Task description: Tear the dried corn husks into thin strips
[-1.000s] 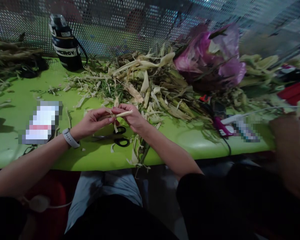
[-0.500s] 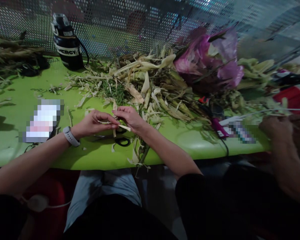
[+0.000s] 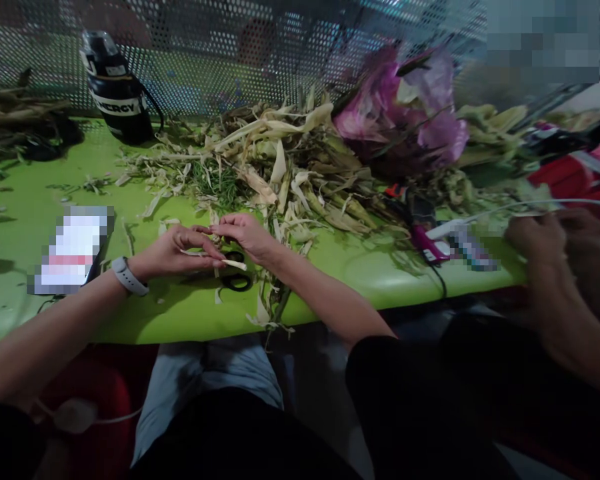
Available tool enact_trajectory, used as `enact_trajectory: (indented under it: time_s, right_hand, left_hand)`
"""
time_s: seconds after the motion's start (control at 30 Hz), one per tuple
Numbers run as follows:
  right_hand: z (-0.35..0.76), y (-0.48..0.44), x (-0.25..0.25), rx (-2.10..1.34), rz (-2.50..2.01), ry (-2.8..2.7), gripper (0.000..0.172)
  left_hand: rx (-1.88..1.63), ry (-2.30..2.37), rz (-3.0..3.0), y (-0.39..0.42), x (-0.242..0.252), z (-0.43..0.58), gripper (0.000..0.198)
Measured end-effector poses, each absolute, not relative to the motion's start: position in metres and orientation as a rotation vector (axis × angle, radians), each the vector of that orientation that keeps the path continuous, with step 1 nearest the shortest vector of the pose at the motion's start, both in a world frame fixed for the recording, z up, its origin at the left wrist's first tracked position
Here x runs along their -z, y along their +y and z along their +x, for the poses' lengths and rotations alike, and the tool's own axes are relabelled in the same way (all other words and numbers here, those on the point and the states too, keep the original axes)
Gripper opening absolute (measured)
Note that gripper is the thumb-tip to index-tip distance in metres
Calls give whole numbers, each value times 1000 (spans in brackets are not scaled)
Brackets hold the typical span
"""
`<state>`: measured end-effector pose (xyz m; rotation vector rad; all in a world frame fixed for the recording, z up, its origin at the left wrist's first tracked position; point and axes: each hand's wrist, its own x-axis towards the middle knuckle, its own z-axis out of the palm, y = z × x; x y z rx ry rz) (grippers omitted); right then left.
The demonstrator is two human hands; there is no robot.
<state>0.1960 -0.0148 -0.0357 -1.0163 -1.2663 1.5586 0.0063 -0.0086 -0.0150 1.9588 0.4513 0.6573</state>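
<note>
My left hand pinches a thin pale stalk between thumb and fingers, its whitish end sticking out to the right. Close against the left fingertips, my right hand has its thumb and fingers pressed together; what they hold, if anything, is too small to make out. Below both hands, black scissors handles lie on the green table, the blades hidden. Just beyond is a heap of dry, straw-coloured leaves that look like corn husks, with some green sprigs in it.
A lit phone lies at left, with a black bottle behind it. A pink plastic bag stands beyond the heap. To the right are a magenta device with a cable and another person's hands.
The view has shifted slightly, so the scene sits further left. My right hand has drawn up and away from the stalk's pale end, which now shows clear of it.
</note>
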Motion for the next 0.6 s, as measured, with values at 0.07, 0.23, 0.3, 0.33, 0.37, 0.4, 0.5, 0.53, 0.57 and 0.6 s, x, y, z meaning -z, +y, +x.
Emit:
enact_trajectory:
  time_s: [0.07, 0.23, 0.3, 0.33, 0.37, 0.4, 0.5, 0.53, 0.57, 0.6]
  right_hand:
    - [199, -14, 34, -1566, -1026, -1248, 33]
    - [209, -6, 31, -1614, -1018, -1185, 32]
    - [212, -2, 33, -1615, -1031, -1130, 30]
    - [212, 0, 34, -1607, -1046, -1104, 28]
    - [212, 2, 36, -1596, -1063, -1087, 26]
    - [211, 2, 38, -1585, -1078, -1079, 25]
    - [208, 1, 42, -1572, -1096, -1102, 24]
    - [207, -1, 42, -1576, -1099, -1115, 25]
    - [206, -2, 42, -1585, -1100, -1127, 27]
    - [205, -4, 41, -1593, -1103, -1136, 28]
  left_hand:
    - [-668, 462, 1976, -8, 15, 7, 15]
    - [-800, 538, 1813, -5, 20, 7, 25]
    - [-860, 586, 1724, -3, 21, 7, 28]
    - [-881, 610, 1699, -2, 20, 6, 29]
    - [-896, 629, 1681, -1, 20, 6, 30]
    - [-904, 642, 1668, -1, 20, 6, 31]
    - [-874, 658, 1670, -1, 18, 8, 38]
    - [-859, 652, 1689, -1, 19, 8, 39]
    - [-847, 642, 1715, -2, 19, 9, 39]
    - [-838, 630, 1738, -2, 20, 10, 38]
